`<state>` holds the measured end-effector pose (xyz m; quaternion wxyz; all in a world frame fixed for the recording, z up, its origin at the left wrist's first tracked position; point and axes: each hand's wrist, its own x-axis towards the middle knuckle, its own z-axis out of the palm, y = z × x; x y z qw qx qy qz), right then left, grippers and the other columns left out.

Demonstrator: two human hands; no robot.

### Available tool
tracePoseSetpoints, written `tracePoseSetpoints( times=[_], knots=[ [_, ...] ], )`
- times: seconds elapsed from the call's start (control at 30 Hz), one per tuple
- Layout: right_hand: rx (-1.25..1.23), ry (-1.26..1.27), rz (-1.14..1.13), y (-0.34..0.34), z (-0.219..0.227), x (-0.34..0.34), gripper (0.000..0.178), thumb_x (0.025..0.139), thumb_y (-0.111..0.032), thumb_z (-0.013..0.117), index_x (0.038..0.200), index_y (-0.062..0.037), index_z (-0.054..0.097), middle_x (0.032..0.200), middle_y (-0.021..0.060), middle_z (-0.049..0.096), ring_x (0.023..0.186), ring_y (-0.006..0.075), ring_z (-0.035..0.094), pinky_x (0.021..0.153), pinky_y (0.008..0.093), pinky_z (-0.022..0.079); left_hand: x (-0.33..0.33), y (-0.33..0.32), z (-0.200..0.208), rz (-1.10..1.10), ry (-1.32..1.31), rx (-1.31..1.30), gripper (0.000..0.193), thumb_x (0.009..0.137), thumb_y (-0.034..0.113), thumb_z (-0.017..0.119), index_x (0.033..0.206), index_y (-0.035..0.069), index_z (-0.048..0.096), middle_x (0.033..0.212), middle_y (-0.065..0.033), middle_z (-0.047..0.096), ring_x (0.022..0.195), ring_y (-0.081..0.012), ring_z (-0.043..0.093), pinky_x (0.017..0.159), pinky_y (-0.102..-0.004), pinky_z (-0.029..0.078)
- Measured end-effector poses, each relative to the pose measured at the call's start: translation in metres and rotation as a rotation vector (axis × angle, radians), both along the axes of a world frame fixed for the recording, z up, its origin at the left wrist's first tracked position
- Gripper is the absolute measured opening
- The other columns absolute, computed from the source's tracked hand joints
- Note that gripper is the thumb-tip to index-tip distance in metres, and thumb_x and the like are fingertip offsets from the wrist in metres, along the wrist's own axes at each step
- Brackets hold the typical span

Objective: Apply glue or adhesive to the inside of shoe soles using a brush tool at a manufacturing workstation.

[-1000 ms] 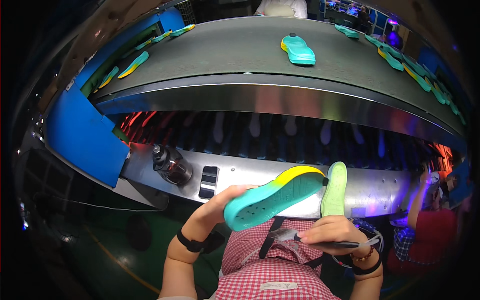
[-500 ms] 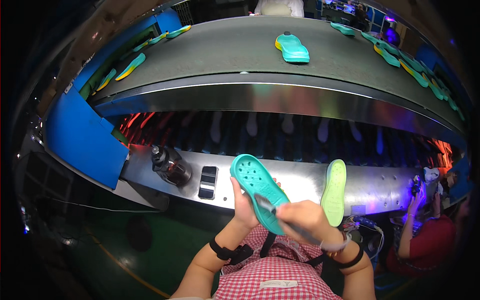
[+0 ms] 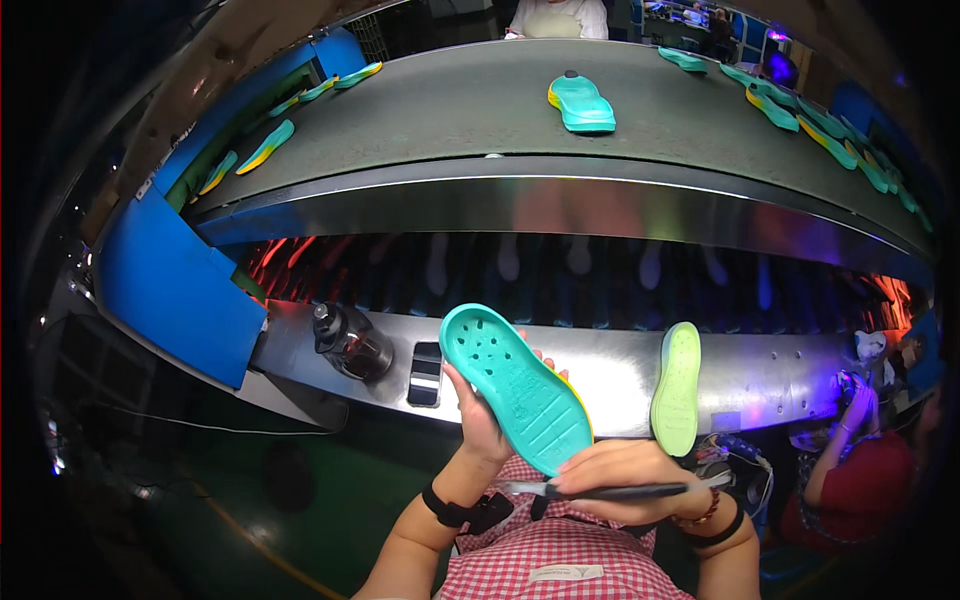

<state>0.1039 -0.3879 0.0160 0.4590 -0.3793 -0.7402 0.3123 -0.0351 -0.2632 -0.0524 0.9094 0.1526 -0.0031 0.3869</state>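
My left hand [image 3: 482, 425] is closed round the side of a turquoise shoe sole [image 3: 520, 385], which is tilted toward me. Holes pattern its upper end and grooves cross its lower half; a yellow edge shows at its right side. By the sole's lower end is my right hand [image 3: 625, 478], its fingers pinching a brush [image 3: 630, 492] by the black handle. The brush's light tip points left, below the sole. On the metal ledge [image 3: 610, 375] to the right lies a pale green shoe sole [image 3: 677, 390], apart from both hands.
A dark bottle [image 3: 352, 345] and a phone-like black object [image 3: 426, 375] rest on the ledge at left. Beyond stands a dark conveyor belt [image 3: 430, 110] carrying several turquoise-and-yellow soles [image 3: 582, 103]. Red-lit slots glow beneath it. A co-worker in red [image 3: 860, 490] sits at the right.
The brush has come off the sole's inner face and moved down, its handle now lying level. The sole has shifted slightly left and turned more toward me.
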Motion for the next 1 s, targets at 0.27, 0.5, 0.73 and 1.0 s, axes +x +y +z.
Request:
tracePoseSetpoints(
  times=[0.27,0.5,0.73,1.0],
  knots=[
    [-0.127,0.045,0.000,-0.010,-0.010,0.018,0.024,0.070,0.000,0.067,0.094,0.0004,0.063,0.094,0.0128,0.064,0.097,0.0251,0.059,0.088,0.0355,0.045,-0.005,0.007,0.019,0.112,0.198,0.050,0.080,0.078,0.071,0.030,0.123,0.006,0.040,0.111,-0.0125,0.050,0.103,-0.0269,0.050,0.098,-0.0502,0.034],
    [-0.381,0.931,-0.120,0.000,-0.031,0.010,0.017,0.077,0.003,0.058,0.093,0.0044,0.057,0.102,0.0192,0.059,0.099,0.0284,0.057,0.094,0.0404,0.040,0.004,-0.018,0.038,0.088,0.178,0.089,0.062,0.091,0.048,0.019,0.133,0.004,0.027,0.126,-0.0159,0.043,0.112,-0.0313,0.046,0.100,-0.0470,0.032],
    [-0.276,0.525,-0.169,-0.016,-0.018,0.011,0.020,0.076,0.005,0.059,0.096,0.0046,0.059,0.097,0.0158,0.062,0.094,0.0200,0.059,0.084,0.0304,0.047,0.014,-0.028,0.037,0.080,0.155,0.008,0.062,0.090,0.049,0.023,0.132,0.004,0.030,0.128,-0.0171,0.042,0.116,-0.0324,0.044,0.102,-0.0502,0.028],
    [-0.225,0.391,-0.077,-0.008,0.001,0.023,0.021,0.074,0.000,0.064,0.095,0.0020,0.062,0.096,0.0161,0.064,0.090,0.0227,0.062,0.082,0.0307,0.048,0.017,-0.020,0.030,-0.017,0.034,0.116,0.060,0.089,0.048,0.030,0.129,0.004,0.036,0.126,-0.0182,0.044,0.114,-0.0336,0.046,0.099,-0.0516,0.031]
  ],
)
